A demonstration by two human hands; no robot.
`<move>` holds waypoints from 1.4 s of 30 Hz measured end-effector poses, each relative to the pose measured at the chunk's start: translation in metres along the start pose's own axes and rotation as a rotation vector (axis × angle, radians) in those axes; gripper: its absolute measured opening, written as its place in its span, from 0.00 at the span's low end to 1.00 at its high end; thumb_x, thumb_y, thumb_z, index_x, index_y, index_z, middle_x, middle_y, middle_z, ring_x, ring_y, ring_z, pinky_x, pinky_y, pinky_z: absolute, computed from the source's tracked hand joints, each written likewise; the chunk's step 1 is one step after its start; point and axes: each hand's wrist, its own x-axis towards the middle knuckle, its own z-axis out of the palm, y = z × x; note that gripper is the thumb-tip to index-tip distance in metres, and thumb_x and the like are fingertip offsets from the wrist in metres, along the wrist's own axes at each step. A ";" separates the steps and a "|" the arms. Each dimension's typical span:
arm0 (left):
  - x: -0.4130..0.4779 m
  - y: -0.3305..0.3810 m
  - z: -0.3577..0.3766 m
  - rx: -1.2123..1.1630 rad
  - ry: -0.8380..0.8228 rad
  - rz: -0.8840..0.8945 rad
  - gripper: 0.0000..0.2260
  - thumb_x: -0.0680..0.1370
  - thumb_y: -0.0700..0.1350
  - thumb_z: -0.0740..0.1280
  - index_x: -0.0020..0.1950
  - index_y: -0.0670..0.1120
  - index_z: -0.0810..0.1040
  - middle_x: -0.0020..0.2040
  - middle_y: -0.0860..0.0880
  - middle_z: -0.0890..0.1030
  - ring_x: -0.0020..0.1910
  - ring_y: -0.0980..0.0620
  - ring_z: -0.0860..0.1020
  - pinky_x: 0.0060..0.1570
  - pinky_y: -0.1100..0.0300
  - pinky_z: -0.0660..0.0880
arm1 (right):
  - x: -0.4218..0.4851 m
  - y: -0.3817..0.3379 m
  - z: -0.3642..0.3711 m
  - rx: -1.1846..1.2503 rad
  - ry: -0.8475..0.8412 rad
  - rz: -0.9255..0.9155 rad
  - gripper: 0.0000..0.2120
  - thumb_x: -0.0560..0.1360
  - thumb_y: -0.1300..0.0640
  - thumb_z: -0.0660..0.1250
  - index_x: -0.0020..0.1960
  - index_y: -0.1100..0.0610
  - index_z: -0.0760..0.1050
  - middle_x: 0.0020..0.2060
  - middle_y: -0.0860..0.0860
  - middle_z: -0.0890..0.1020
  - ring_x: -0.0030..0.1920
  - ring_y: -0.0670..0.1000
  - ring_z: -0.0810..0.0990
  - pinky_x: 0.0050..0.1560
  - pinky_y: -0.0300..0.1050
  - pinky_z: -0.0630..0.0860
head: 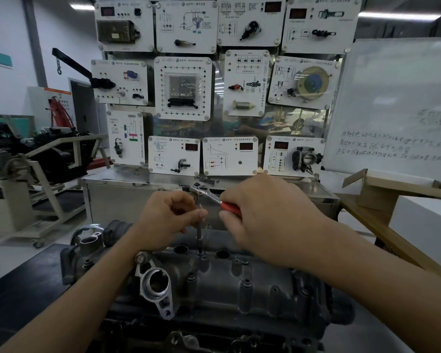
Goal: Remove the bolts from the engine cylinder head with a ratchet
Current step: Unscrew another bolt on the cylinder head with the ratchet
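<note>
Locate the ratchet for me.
Head view, centre: the ratchet stands above the cylinder head, red handle gripped by the right hand, its extension bar pinched by the left hand.

Only the person's two arms show, from the forearms down. The left forearm (87,296) and the right forearm (367,276) are bare along all of their visible length, smooth and slender, and look wider toward the picture's edge through the wide lens. The left hand (168,220) and the right hand (267,220) are bare as well. The thumbnails look short and plain. The right hand's back shows faint knuckle ridges
</note>
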 end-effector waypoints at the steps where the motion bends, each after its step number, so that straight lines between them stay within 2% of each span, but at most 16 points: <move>1: 0.000 0.000 0.000 -0.014 -0.001 -0.005 0.11 0.69 0.51 0.75 0.43 0.44 0.82 0.38 0.47 0.86 0.38 0.48 0.86 0.32 0.59 0.80 | 0.001 0.003 0.000 -0.012 0.004 0.015 0.14 0.81 0.46 0.60 0.39 0.49 0.67 0.38 0.48 0.73 0.39 0.52 0.76 0.42 0.50 0.77; 5: 0.001 0.001 0.002 -0.110 -0.082 -0.018 0.09 0.71 0.47 0.73 0.49 0.46 0.82 0.40 0.48 0.86 0.40 0.52 0.84 0.36 0.60 0.80 | 0.010 0.027 0.006 -0.043 0.029 0.100 0.08 0.79 0.53 0.62 0.49 0.51 0.81 0.43 0.51 0.77 0.41 0.52 0.77 0.42 0.51 0.80; 8: 0.000 0.001 0.004 -0.159 -0.129 -0.021 0.09 0.74 0.44 0.71 0.53 0.45 0.83 0.41 0.50 0.85 0.42 0.55 0.83 0.40 0.61 0.80 | 0.022 0.041 0.020 -0.031 0.077 0.141 0.11 0.76 0.60 0.64 0.52 0.50 0.84 0.43 0.52 0.78 0.45 0.53 0.77 0.43 0.52 0.80; 12: 0.000 0.003 0.002 -0.228 -0.175 -0.014 0.06 0.77 0.38 0.67 0.52 0.38 0.78 0.44 0.47 0.86 0.45 0.52 0.84 0.44 0.62 0.79 | 0.044 0.049 0.042 0.187 0.173 0.104 0.17 0.75 0.67 0.62 0.56 0.54 0.84 0.45 0.53 0.85 0.44 0.55 0.81 0.44 0.53 0.81; 15: -0.001 0.006 0.002 -0.279 -0.210 -0.021 0.06 0.78 0.36 0.64 0.54 0.38 0.76 0.43 0.45 0.86 0.44 0.48 0.84 0.44 0.59 0.80 | 0.056 0.050 0.057 0.259 0.150 0.084 0.21 0.77 0.67 0.61 0.67 0.54 0.76 0.57 0.53 0.82 0.54 0.56 0.80 0.54 0.54 0.79; 17: -0.001 0.006 0.001 -0.241 -0.210 -0.027 0.07 0.80 0.35 0.62 0.57 0.41 0.76 0.43 0.45 0.85 0.45 0.47 0.84 0.44 0.57 0.81 | 0.057 0.048 0.069 0.258 0.026 0.073 0.31 0.76 0.68 0.62 0.76 0.54 0.63 0.72 0.52 0.71 0.68 0.56 0.73 0.66 0.53 0.74; 19: -0.001 0.006 0.000 -0.195 -0.202 -0.037 0.10 0.83 0.35 0.60 0.60 0.43 0.77 0.42 0.47 0.84 0.44 0.48 0.84 0.42 0.58 0.80 | 0.057 0.049 0.077 0.216 -0.074 0.047 0.40 0.76 0.68 0.63 0.81 0.54 0.49 0.81 0.50 0.55 0.78 0.55 0.60 0.75 0.49 0.63; 22: 0.000 0.005 0.001 -0.144 -0.170 -0.035 0.08 0.83 0.35 0.60 0.56 0.42 0.79 0.41 0.48 0.85 0.42 0.50 0.84 0.37 0.61 0.79 | 0.059 0.054 0.077 0.167 -0.108 0.012 0.43 0.77 0.65 0.63 0.82 0.54 0.42 0.82 0.48 0.45 0.81 0.51 0.50 0.76 0.44 0.55; 27: -0.001 0.006 0.002 -0.076 -0.121 -0.007 0.08 0.83 0.36 0.63 0.54 0.44 0.80 0.42 0.47 0.86 0.43 0.51 0.86 0.30 0.63 0.77 | 0.050 0.059 0.075 0.140 -0.107 0.006 0.42 0.78 0.60 0.65 0.82 0.53 0.41 0.82 0.47 0.46 0.81 0.52 0.52 0.77 0.48 0.58; 30: -0.001 0.008 0.005 -0.078 -0.104 -0.006 0.07 0.82 0.36 0.64 0.53 0.44 0.81 0.42 0.48 0.87 0.43 0.51 0.86 0.28 0.67 0.74 | 0.042 0.055 0.068 0.105 -0.071 0.037 0.40 0.78 0.55 0.66 0.82 0.54 0.47 0.81 0.50 0.53 0.79 0.54 0.57 0.77 0.52 0.62; 32: -0.002 0.010 0.005 -0.102 -0.080 -0.002 0.07 0.82 0.36 0.65 0.52 0.44 0.81 0.41 0.48 0.87 0.42 0.51 0.86 0.29 0.71 0.74 | 0.034 0.048 0.061 0.048 0.029 0.093 0.33 0.77 0.51 0.66 0.79 0.54 0.58 0.76 0.51 0.65 0.73 0.54 0.64 0.73 0.54 0.66; 34: -0.002 0.011 0.005 -0.103 -0.056 0.005 0.06 0.81 0.36 0.66 0.50 0.43 0.82 0.41 0.46 0.87 0.41 0.50 0.86 0.30 0.72 0.73 | 0.026 0.038 0.051 -0.023 0.182 0.113 0.22 0.78 0.48 0.64 0.71 0.53 0.73 0.64 0.50 0.77 0.63 0.52 0.71 0.66 0.53 0.71; 36: -0.003 0.010 0.005 -0.100 -0.040 0.010 0.05 0.80 0.36 0.67 0.49 0.42 0.82 0.40 0.45 0.87 0.39 0.51 0.86 0.29 0.72 0.73 | 0.018 0.028 0.041 -0.045 0.289 0.092 0.13 0.78 0.48 0.62 0.55 0.52 0.82 0.48 0.48 0.81 0.52 0.50 0.73 0.57 0.51 0.74; 38: -0.002 0.010 0.006 -0.102 -0.031 0.020 0.03 0.78 0.35 0.69 0.46 0.40 0.82 0.37 0.45 0.86 0.36 0.53 0.85 0.29 0.72 0.73 | 0.011 0.016 0.030 -0.005 0.299 0.063 0.13 0.78 0.47 0.62 0.44 0.52 0.81 0.39 0.47 0.79 0.43 0.49 0.74 0.46 0.50 0.77; 40: -0.002 0.010 0.006 -0.076 -0.006 0.034 0.04 0.76 0.40 0.72 0.42 0.41 0.82 0.35 0.46 0.86 0.34 0.55 0.84 0.27 0.70 0.74 | 0.005 0.003 0.023 0.020 0.251 0.030 0.15 0.78 0.44 0.62 0.40 0.52 0.79 0.36 0.46 0.77 0.38 0.50 0.76 0.37 0.48 0.76; 42: -0.002 0.009 0.004 -0.018 0.012 0.036 0.09 0.71 0.48 0.73 0.41 0.42 0.82 0.35 0.47 0.86 0.32 0.55 0.83 0.26 0.63 0.76 | 0.000 -0.008 0.020 0.005 0.219 -0.004 0.16 0.78 0.42 0.61 0.38 0.51 0.75 0.35 0.45 0.75 0.35 0.49 0.75 0.31 0.43 0.71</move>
